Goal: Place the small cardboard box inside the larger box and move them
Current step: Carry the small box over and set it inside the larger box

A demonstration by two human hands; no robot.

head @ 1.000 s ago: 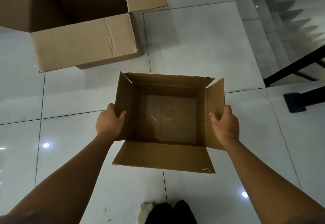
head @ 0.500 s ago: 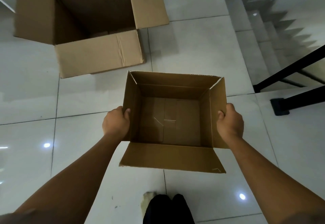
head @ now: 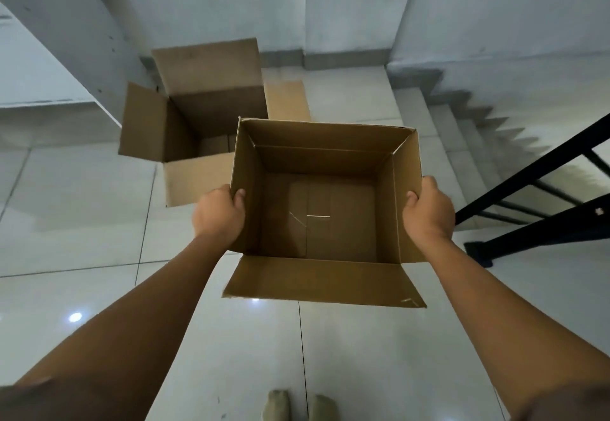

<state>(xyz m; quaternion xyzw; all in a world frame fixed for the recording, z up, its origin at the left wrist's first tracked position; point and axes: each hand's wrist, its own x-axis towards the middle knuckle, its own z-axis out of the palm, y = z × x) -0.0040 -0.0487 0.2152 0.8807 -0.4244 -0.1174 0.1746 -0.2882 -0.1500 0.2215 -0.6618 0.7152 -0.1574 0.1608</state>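
Small cardboard box (head: 325, 209) held w/ both hands' grip closed on side walls (flaps open); should lower level into larger box (head: 198, 123).

1. Left hand (head: 219, 214): bare, no glove, ring or watch seen.
2. Right hand (head: 429, 211): bare, likewise unadorned.
3. Both forearms bare to the frame edge; no sleeve shows.
4. Feet (head: 300, 405) at the bottom edge wear pale beige socks or soft footwear; which one cannot be told.
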